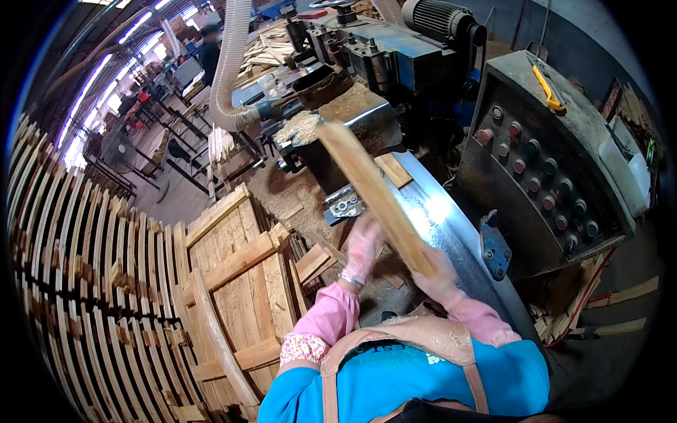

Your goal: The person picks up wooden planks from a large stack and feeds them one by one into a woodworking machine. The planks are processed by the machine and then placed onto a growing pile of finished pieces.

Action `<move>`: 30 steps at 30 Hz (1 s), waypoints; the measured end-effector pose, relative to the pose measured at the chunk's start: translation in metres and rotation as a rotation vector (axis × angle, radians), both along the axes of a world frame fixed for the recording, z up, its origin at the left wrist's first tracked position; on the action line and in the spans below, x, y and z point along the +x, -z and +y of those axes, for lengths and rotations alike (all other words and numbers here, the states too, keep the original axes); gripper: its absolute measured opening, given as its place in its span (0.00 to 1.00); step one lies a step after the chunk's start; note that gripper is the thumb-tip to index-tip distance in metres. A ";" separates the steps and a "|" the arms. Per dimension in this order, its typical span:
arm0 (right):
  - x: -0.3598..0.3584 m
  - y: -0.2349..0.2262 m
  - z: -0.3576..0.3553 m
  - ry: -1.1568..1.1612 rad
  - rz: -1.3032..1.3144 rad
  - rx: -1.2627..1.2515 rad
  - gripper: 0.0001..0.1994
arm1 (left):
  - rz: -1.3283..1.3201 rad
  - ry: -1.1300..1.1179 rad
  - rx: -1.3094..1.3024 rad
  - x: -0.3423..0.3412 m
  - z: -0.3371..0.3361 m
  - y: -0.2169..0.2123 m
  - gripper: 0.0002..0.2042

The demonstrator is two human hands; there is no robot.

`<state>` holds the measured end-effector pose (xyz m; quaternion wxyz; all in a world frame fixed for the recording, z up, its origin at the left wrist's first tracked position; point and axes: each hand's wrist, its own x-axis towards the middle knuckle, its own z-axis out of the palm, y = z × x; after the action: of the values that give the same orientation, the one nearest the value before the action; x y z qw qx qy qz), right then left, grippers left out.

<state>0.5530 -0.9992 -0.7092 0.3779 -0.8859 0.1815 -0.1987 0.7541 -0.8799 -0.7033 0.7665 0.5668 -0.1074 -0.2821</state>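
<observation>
Item: wooden board (pixel 375 194), long, flat, pale brown. Place: centre of frame, slanting from upper middle down to lower right of centre, over the near side of the bright metal bed (pixel 465 247). Contact with bed: cannot tell.

Right hand (pixel 436 276): at the lower end of the board, fingers closed round it; exact thumb placing hidden by blur.

Left hand (pixel 362 243): just left of the board, below the small metal fixture (pixel 345 203); blurred. Degree of opening, and any hold on the board: cannot tell.

Alongside, right of the board's upper half: short wood block (pixel 393 171), lying on the bed. Near the board's far end, upper centre: sawdust heap (pixel 300 128).

Handling notes, by judgement: likely a long piece to be steered over the bed from its near end. Best kept level, with the far end supported early to prevent dipping. Right hand best kept at the tail for push, left as light side guidance only. Short block and metal fixture worth clearing by a safe margin, against snagging. Left fingers best clear of any pinch between board and fixture. Cuff of pink sleeve (pixel 331 310), lower centre, best well away from machinery, upper centre.
</observation>
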 end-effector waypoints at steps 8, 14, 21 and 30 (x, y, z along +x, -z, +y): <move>-0.149 0.054 -0.021 0.334 0.281 -0.379 0.36 | 0.189 0.150 0.290 -0.033 0.066 0.087 0.31; -0.018 0.094 -0.061 0.469 0.093 -0.471 0.34 | 0.163 0.195 0.266 -0.025 0.063 0.094 0.30; 0.085 0.037 -0.130 0.457 -0.351 -0.570 0.38 | -0.249 0.295 0.498 -0.028 0.020 0.059 0.28; -0.082 0.067 -0.037 0.375 0.004 -0.408 0.25 | -0.701 -0.401 1.011 0.026 0.210 -0.022 0.28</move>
<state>0.4705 -1.0361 -0.7764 0.1477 -0.8950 0.2995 -0.2958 0.7803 -0.6697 -0.6814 0.3624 0.9254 -0.0971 0.0526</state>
